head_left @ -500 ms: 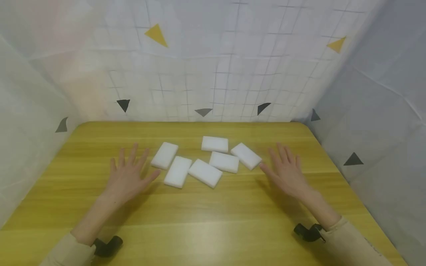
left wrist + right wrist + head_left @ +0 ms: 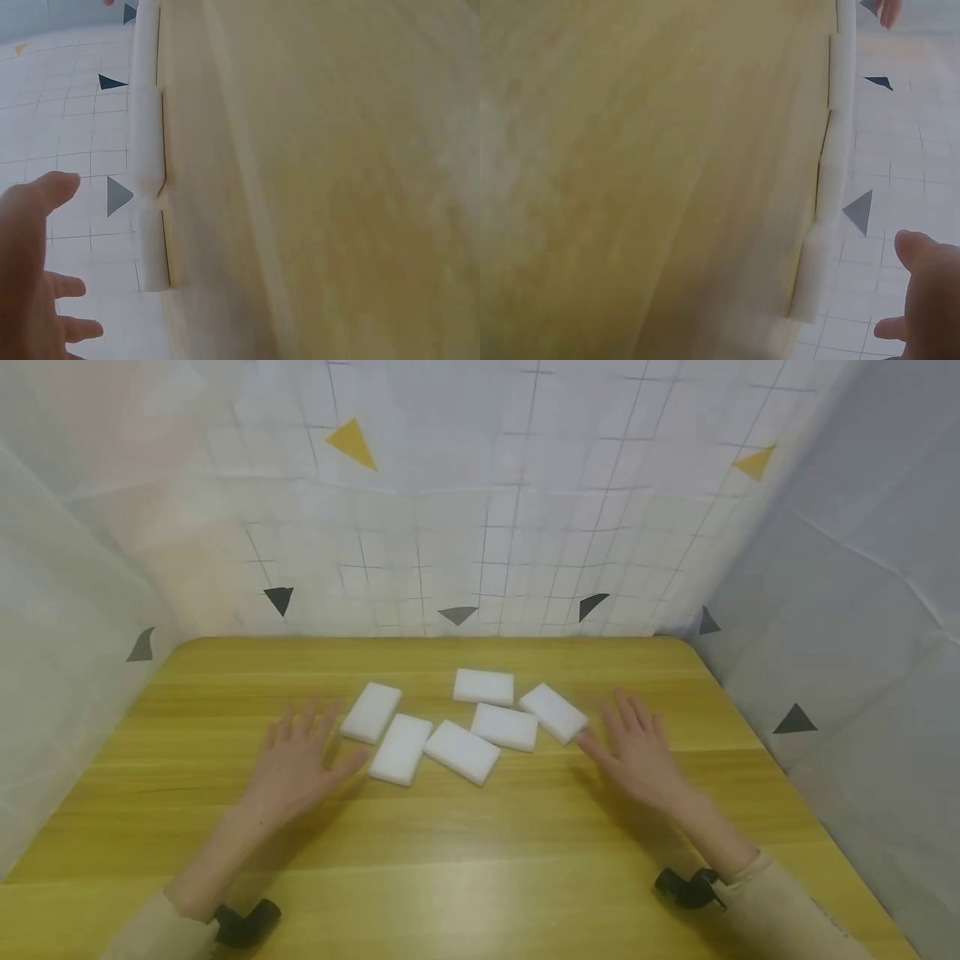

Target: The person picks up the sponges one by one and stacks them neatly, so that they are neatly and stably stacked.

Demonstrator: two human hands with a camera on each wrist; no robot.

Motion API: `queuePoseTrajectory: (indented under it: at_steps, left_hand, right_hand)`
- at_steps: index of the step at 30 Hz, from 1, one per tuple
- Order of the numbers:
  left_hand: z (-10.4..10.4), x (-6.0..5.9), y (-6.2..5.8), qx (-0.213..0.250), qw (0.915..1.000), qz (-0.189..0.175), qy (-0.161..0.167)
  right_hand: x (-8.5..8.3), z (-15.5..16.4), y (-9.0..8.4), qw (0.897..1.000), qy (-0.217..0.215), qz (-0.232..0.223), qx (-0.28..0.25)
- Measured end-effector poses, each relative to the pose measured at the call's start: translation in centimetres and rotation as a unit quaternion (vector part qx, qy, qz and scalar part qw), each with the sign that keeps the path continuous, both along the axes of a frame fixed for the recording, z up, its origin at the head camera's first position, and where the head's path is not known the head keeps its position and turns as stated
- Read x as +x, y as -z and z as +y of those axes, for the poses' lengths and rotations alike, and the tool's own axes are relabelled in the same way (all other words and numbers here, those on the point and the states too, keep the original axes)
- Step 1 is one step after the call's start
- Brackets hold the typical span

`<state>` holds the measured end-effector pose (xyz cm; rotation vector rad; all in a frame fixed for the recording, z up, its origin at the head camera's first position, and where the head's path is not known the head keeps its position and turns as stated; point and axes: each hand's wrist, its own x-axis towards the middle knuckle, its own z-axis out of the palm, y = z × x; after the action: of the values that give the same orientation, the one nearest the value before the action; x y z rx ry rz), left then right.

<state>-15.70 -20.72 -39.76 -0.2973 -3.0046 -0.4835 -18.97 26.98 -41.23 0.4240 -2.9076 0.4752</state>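
The left hand (image 2: 296,758) lies flat and spread, palm down, low over the table (image 2: 480,860), holding nothing. Its thumb points toward the nearest block (image 2: 401,748), close to it but apart. The right hand (image 2: 637,752) is likewise flat with fingers straight and empty; its thumb reaches toward the right block (image 2: 553,712), and whether it touches the block's corner cannot be told from the head view. The wrist views show only part of each hand, fingers loose, with the white blocks seen edge-on along the tabletop.

Between the hands lie six white foam blocks in a loose cluster at the middle of the table. From the left: the far-left block (image 2: 371,712), the nearest block just beside it, a middle block (image 2: 462,751), a centre block (image 2: 506,727) touching or almost touching it, a back block (image 2: 483,686), and the right block. All lie flat, each at its own angle, none stacked.

Judging by this, the work on the blocks has not begun: none is gripped, lifted or lined up, and all six are left to handle. The hands flank the cluster on both sides.

Behind the table hang white sheets (image 2: 480,527) with a grid and small triangles.
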Motion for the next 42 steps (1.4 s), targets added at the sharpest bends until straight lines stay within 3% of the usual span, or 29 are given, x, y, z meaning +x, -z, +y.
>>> queuePoseTrajectory:
  at_steps: [3, 8, 14, 19, 27, 37, 42]
  left_hand:
    - [0.3, 0.1, 0.0, 0.036, 0.9993, 0.007, 0.003]
    - [0.6, 0.1, 0.2, 0.118, 0.9930, 0.009, -0.003]
    - [0.4, 0.7, 0.5, 0.219, 0.9747, -0.035, -0.033]
    - [0.3, 1.6, 0.7, 0.282, 0.9574, -0.048, -0.044]
    - [0.6, 2.4, 0.8, 0.342, 0.9377, -0.049, -0.034]
    - [1.2, 2.3, 1.4, 0.398, 0.9155, -0.055, -0.022]
    - [1.1, 2.3, 1.9, 0.400, 0.9148, -0.054, -0.023]
  right_hand:
    - [-0.1, -0.2, 0.3, 0.999, -0.004, 0.008, -0.031]
    - [-0.1, -0.8, 0.8, 0.992, 0.005, -0.015, -0.129]
    - [-0.4, -1.3, 1.6, 0.974, 0.055, -0.065, -0.210]
    - [-0.8, -2.1, 2.4, 0.960, 0.076, -0.073, -0.259]
    - [-1.5, -2.7, 3.5, 0.957, 0.087, -0.034, -0.276]
    - [-1.7, -2.7, 4.3, 0.957, 0.073, -0.002, -0.281]
    - [-1.7, -2.7, 4.6, 0.959, 0.075, -0.004, -0.273]
